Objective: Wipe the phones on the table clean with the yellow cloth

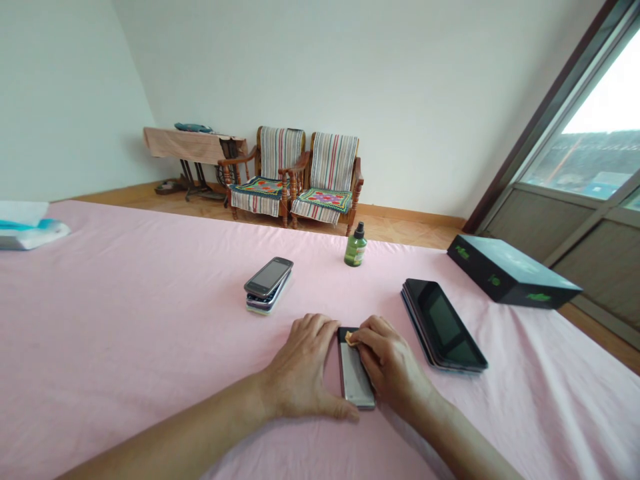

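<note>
1. The left hand (300,365) is curled narrowly against the left side of a slim smartphone (356,381), steadying it, with its thumb near the phone's lower end.
2. The right hand (387,363) is closed narrowly on a small tan pad (351,339), cloth or sponge, I can't tell which, and presses it to the phone's dark upper end.
3. The phone lies flat on a pink-sheeted bed (125,333), well in from the far edge, between the hands.
4. Left of it sits a stack of phones (267,285), the top one screen up.
5. To its right, just beyond the right hand, lies a stack of dark tablets (443,327).
6. A green spray bottle (356,248) stands upright near the far edge.
7. A black box (510,271) lies at the far right corner, and a white-and-blue package (27,227) lies at the left edge.
</note>
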Demonstrator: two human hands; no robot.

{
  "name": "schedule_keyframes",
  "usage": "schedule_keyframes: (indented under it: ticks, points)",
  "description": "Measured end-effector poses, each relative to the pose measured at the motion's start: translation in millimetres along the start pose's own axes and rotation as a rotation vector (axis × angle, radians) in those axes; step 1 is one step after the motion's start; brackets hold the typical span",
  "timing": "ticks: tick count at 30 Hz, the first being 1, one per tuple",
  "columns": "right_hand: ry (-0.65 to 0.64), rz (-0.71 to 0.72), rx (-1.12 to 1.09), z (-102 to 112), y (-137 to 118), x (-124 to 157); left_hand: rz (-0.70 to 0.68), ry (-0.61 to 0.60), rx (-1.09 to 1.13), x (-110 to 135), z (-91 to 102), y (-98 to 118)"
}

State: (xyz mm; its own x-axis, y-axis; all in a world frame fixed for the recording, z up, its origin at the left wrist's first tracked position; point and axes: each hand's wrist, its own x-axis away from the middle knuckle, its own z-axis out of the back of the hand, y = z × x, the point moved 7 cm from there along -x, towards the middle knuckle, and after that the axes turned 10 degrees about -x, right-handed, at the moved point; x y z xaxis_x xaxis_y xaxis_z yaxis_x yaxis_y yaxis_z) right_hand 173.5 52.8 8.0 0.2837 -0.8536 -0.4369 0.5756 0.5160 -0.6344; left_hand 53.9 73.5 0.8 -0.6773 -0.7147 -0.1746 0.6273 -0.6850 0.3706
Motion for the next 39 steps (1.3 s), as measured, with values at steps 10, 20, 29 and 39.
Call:
schedule_keyframes:
  ticks: [10, 20, 29, 39]
  points:
    - [-0.009, -0.001, -0.023, 2, 3, 1, -0.007, 0.02, 0.006, 0, 0.6, -1]
    - [-0.03, -0.022, -0.025, 0, 2, -1, -0.012, 0.012, -0.003, 0, 0.7, 0]
    - [-0.029, -0.03, -0.047, 1, 2, 1, -0.01, 0.004, -0.007, 0, 1.1, 1]
    - [0.031, -0.056, -0.027, 4, 12, 4, 0.001, -0.008, -0.073, -1, -0.8, 2]
